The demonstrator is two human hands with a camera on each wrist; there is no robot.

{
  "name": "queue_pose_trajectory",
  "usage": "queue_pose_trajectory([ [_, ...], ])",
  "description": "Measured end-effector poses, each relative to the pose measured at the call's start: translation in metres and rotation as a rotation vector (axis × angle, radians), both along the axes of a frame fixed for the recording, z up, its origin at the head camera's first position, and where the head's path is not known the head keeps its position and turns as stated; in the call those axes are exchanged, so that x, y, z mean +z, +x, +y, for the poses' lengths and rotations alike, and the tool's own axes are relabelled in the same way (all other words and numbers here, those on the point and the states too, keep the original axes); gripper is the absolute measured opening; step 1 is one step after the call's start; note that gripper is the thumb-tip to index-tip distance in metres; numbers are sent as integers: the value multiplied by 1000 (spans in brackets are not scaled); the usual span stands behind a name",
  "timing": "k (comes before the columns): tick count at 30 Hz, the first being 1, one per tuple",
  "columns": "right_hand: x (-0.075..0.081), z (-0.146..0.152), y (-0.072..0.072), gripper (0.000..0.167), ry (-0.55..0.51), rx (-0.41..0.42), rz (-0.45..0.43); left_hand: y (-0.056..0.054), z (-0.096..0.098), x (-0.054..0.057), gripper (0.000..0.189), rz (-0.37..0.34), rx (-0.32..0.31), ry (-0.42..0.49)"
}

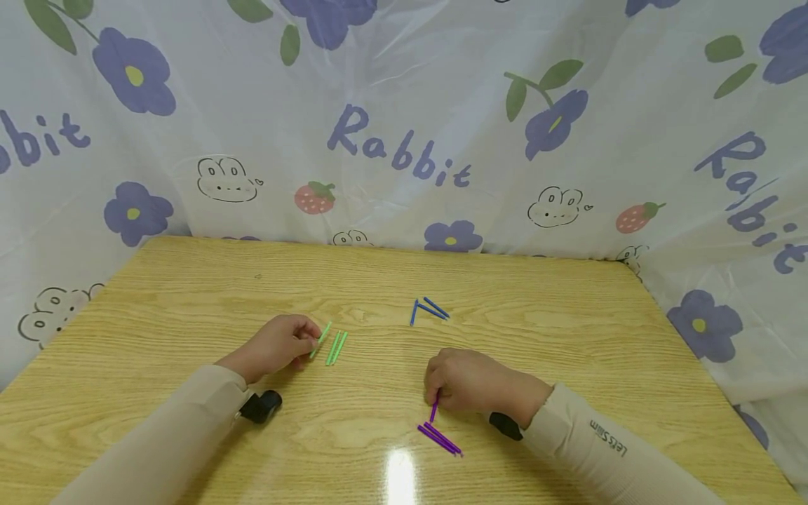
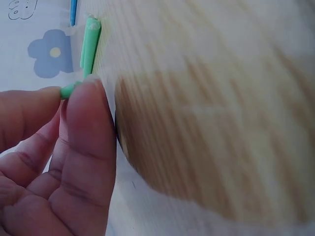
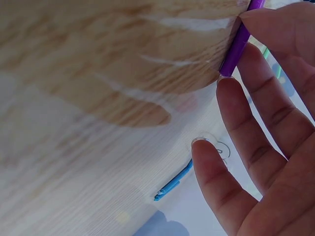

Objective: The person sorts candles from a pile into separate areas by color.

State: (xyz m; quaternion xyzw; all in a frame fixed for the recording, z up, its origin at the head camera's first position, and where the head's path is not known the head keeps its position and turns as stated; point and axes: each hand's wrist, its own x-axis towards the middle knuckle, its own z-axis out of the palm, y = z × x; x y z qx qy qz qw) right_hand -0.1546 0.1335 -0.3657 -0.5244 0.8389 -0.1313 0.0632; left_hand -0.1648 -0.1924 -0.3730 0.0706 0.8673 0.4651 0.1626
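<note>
A slender light-green plastic-looking stick is pinched by the left hand, matching green sticks just to its right, while the right hand pinches a slender purple plastic-looking stick, fingertip grips presumably suiting such thinness.

On the counter, a back trio of sticks lies near the middle, with a curtain hanging behind. Nearer and to their left, a left pair of sticks lies side by side; just left of it is the left stick, in the left hand. Before the trio, the right hand holds the right stick just behind a front pair of sticks.
</note>
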Motion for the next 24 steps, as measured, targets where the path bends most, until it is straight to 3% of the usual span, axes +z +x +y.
queue_pose_trajectory([
  [24, -4, 0, 0, 21, 12, -34, -21, -4, 13, 3, 10, -32, 39, -153],
])
